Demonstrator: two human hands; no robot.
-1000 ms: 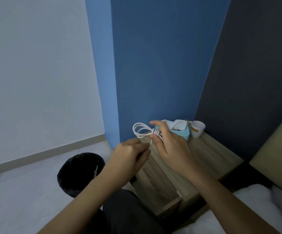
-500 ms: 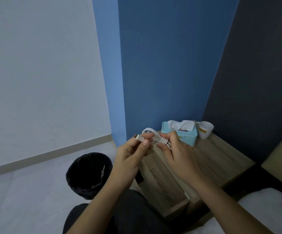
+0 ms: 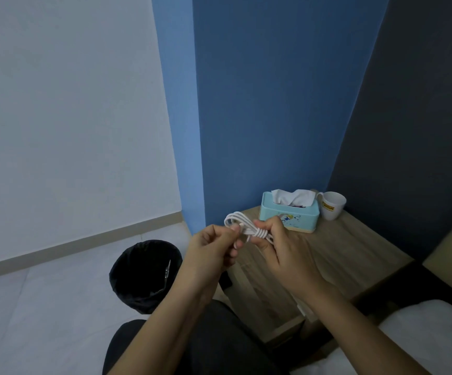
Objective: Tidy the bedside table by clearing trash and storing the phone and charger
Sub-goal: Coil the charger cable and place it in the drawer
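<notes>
Both hands hold a coiled white charger cable (image 3: 242, 223) in the air above the near left corner of the wooden bedside table (image 3: 335, 253). My right hand (image 3: 281, 244) pinches the bundle where the cable is wrapped around its own loops. My left hand (image 3: 214, 247) pinches the cable's free end beside that wrap. The loops stick out up and to the left of my fingers. No phone is in view.
A light blue tissue box (image 3: 289, 213) and a white mug (image 3: 331, 205) stand at the table's back against the blue wall. A black trash bin (image 3: 143, 274) sits on the floor left of the table. White bedding (image 3: 422, 328) lies at the lower right.
The left hand has brought the cable's free end in against the wrapped bundle. The view has shifted so hands and table sit slightly further right.
</notes>
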